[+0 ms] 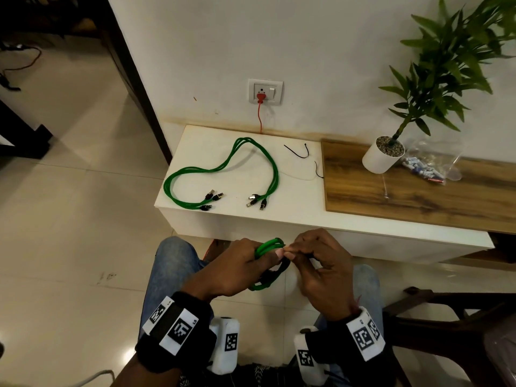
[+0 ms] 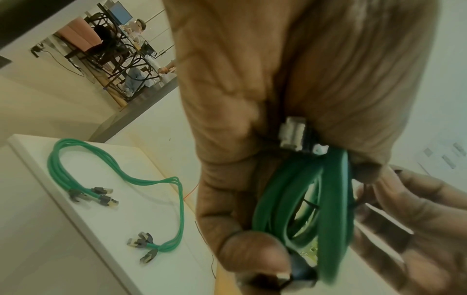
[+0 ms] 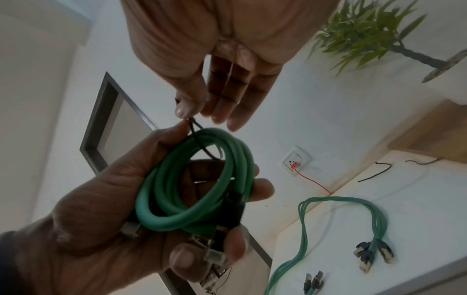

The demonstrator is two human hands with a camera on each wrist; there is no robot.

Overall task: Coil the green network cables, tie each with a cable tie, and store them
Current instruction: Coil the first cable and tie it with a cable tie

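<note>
Here, fig. shows the tying step. The left hand (image 1: 237, 268) grips the coiled green cable (image 3: 194, 191) in front of the person's lap, thumb over the near side of the loops and fingers (image 3: 262, 188) curled round the far side, w/ both plugs tucked low in the palm; the coil stands roughly on edge, as the left wrist view shows. The right hand (image 1: 321, 263) sits just beside it, thumb and forefinger pinching the free end of a black cable tie (image 3: 199, 143) that passes across the top of the loops; its other fingers hang straight and relaxed. Handling, judged: the cable is light, soft-jacketed and springy, so the loops prob. want to open out unless clamped across all turns at once; best hold is across the bundle, opposite the tie, not on the plugs, whose clips look fragile. The tie is thin, stiff-ish and slippery, so it needs a fingertip pinch near its tip. Whether the tip has entered the tie's head cannot be told; that spot is hidden by the thumbs. Pose: both wrists meet at mid-line, palms turned inward, forearms low over the knees. Remaining work lies on the white desk (image 1: 293, 219): a bundle of loose green cables (image 1: 223, 166), uncoiled, w/ spare black ties (image 1: 297, 152) near them. No storage container can be identified in these views.
</note>
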